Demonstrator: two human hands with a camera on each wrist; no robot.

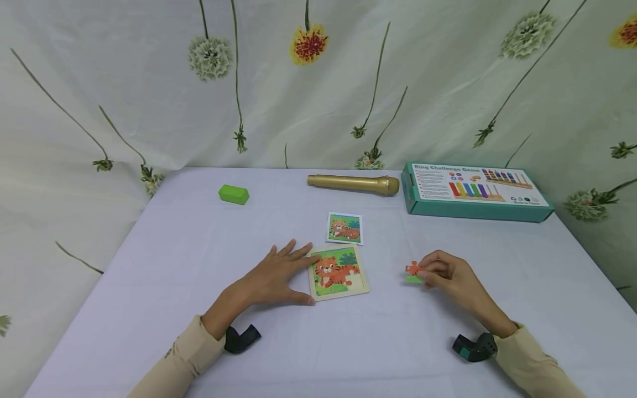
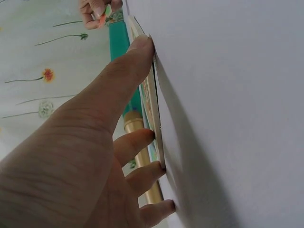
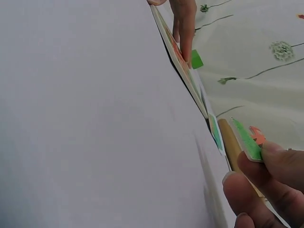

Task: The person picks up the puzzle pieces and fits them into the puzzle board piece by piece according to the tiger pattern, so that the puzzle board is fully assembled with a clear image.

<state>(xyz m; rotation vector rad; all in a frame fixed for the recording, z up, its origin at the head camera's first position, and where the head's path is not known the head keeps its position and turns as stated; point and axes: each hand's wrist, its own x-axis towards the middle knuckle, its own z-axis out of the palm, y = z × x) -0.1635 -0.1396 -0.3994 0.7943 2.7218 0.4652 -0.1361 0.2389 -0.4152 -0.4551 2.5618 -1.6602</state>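
A square wooden tiger jigsaw board [image 1: 342, 293] lies on the table, with a pale gap at the lower right of its picture. My left hand [image 1: 276, 279] is spread at its left side, the index fingertip over the upper left corner and the thumb [image 2: 137, 54] at the near edge. Off to the right, above the table, my right hand [image 1: 455, 279] pinches an orange and green jigsaw piece [image 1: 413, 270] between thumb and fingers. In the right wrist view the green part of the piece [image 3: 249, 142] faces the camera. A small tiger picture card [image 1: 345, 228] lies just behind the board.
Toward the back left is a green block [image 1: 234, 194]. A gold microphone-shaped object [image 1: 353, 183] lies along the back edge, beside a teal Ring Challenge Game box [image 1: 478, 192] at the back right. A flowered cloth [image 1: 269, 105] hangs behind the white-covered table.
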